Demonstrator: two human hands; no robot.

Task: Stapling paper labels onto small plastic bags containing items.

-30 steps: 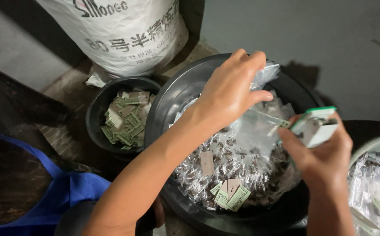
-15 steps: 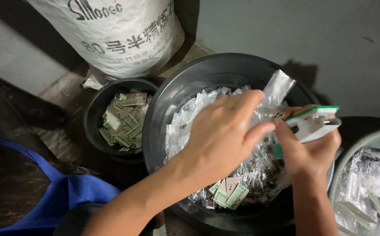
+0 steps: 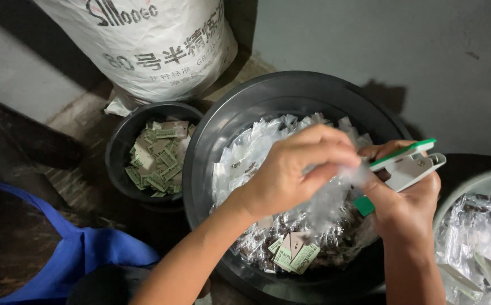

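My left hand pinches a small clear plastic bag, blurred by motion, over a large dark basin. The bag's top edge meets the green-and-white stapler that my right hand grips just to the right. The basin holds several small clear bags with dark contents and a few green-and-beige paper cards near its front.
A smaller black bowl of green-and-beige cards sits left of the basin. A big white printed sack stands behind it. A pale basin with more filled bags is at the right edge. Blue cloth lies lower left.
My left hand came back from the basin's far side toward me with a clear bag and brought it against the stapler. My right hand stayed about where it was.
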